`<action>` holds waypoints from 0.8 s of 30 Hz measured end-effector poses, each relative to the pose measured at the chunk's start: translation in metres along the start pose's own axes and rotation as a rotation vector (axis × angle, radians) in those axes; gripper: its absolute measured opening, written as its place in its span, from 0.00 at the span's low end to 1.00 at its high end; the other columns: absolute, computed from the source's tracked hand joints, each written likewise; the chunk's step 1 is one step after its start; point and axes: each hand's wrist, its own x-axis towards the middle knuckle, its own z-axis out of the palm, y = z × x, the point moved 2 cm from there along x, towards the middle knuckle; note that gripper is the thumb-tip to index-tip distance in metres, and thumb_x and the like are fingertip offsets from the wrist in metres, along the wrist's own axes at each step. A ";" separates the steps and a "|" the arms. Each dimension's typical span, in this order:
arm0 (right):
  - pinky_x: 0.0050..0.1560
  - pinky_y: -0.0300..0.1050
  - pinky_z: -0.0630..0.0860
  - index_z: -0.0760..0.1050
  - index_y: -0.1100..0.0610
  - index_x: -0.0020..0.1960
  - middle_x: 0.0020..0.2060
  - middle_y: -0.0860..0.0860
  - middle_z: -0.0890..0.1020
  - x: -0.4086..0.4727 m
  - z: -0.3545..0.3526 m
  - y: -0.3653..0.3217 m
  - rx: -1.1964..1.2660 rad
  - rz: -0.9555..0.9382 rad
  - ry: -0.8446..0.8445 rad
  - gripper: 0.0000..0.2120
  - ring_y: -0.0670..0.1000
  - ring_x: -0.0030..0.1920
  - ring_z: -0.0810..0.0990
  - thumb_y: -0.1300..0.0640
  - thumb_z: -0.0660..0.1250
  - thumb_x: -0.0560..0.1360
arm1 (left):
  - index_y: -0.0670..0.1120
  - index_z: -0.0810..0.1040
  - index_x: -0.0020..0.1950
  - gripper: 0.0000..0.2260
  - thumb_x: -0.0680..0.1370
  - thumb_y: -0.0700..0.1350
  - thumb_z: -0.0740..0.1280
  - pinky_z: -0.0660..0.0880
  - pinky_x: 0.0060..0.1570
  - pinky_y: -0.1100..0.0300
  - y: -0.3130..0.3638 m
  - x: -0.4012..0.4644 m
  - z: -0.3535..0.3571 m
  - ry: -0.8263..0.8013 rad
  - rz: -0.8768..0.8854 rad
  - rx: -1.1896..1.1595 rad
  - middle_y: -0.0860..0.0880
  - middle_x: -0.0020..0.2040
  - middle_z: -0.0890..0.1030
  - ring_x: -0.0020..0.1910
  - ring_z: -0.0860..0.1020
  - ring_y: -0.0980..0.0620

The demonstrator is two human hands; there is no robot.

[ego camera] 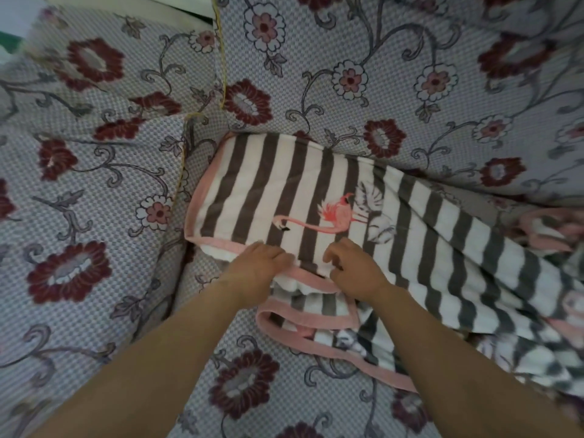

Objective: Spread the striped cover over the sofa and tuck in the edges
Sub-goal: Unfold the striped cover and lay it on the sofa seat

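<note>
The striped cover [284, 191] has grey and white stripes, a pink border and a flamingo print. It lies on the seat of the sofa [410, 90], which wears a floral cloth. Its far left corner sits in the angle between backrest and armrest. To the right the cover is bunched and folded. My left hand [260, 263] grips the pink near edge with curled fingers. My right hand [354, 267] sits close beside it and pinches the same edge, where the cloth folds over itself.
The armrest [79, 184] rises at the left and the backrest fills the top of the view. The floral seat front [252, 390] shows bare below my arms. A white surface [177, 7] shows past the sofa at the top left.
</note>
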 end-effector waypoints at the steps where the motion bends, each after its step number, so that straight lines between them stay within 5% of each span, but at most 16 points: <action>1: 0.50 0.49 0.74 0.75 0.57 0.50 0.49 0.52 0.73 -0.009 0.002 0.005 0.008 0.027 0.034 0.10 0.56 0.49 0.76 0.66 0.63 0.71 | 0.50 0.64 0.71 0.28 0.71 0.38 0.64 0.60 0.69 0.53 0.015 -0.001 0.005 0.010 0.010 0.000 0.49 0.66 0.69 0.65 0.67 0.45; 4: 0.53 0.50 0.76 0.77 0.58 0.48 0.50 0.55 0.80 -0.035 0.022 0.019 -0.019 0.070 -0.068 0.08 0.58 0.51 0.78 0.65 0.62 0.72 | 0.49 0.72 0.61 0.17 0.72 0.39 0.62 0.66 0.58 0.53 0.038 -0.010 0.016 -0.005 -0.030 0.161 0.47 0.54 0.77 0.57 0.72 0.43; 8: 0.61 0.51 0.73 0.72 0.57 0.64 0.64 0.56 0.74 -0.073 0.062 0.037 -0.111 0.096 -0.169 0.17 0.59 0.62 0.73 0.60 0.63 0.76 | 0.52 0.75 0.58 0.14 0.74 0.51 0.64 0.74 0.46 0.52 0.024 -0.051 0.022 0.035 -0.180 0.184 0.47 0.50 0.81 0.51 0.77 0.43; 11: 0.65 0.50 0.69 0.62 0.54 0.74 0.71 0.55 0.68 -0.098 0.087 0.044 -0.077 0.111 -0.103 0.27 0.57 0.69 0.68 0.57 0.64 0.76 | 0.57 0.75 0.60 0.17 0.72 0.53 0.63 0.73 0.51 0.53 0.002 -0.099 0.025 -0.051 -0.266 0.330 0.50 0.52 0.80 0.53 0.77 0.46; 16: 0.67 0.55 0.67 0.56 0.51 0.75 0.72 0.54 0.64 -0.115 0.120 0.044 -0.134 0.131 -0.093 0.32 0.58 0.70 0.65 0.52 0.65 0.75 | 0.55 0.66 0.68 0.23 0.73 0.51 0.63 0.62 0.66 0.50 -0.017 -0.152 0.033 -0.085 -0.595 0.448 0.49 0.62 0.74 0.63 0.71 0.45; 21: 0.73 0.59 0.56 0.44 0.50 0.78 0.77 0.52 0.54 -0.109 0.142 0.039 -0.159 0.115 -0.027 0.42 0.56 0.76 0.54 0.53 0.66 0.73 | 0.51 0.61 0.72 0.29 0.73 0.40 0.66 0.60 0.70 0.50 0.051 -0.130 0.064 0.093 -0.268 0.212 0.49 0.70 0.66 0.69 0.64 0.46; 24: 0.71 0.61 0.56 0.43 0.49 0.77 0.76 0.52 0.55 -0.096 0.156 0.042 -0.203 0.113 0.043 0.43 0.58 0.75 0.55 0.52 0.67 0.72 | 0.51 0.57 0.74 0.30 0.75 0.41 0.65 0.58 0.72 0.50 0.076 -0.100 0.085 0.069 -0.243 0.148 0.50 0.72 0.64 0.71 0.63 0.46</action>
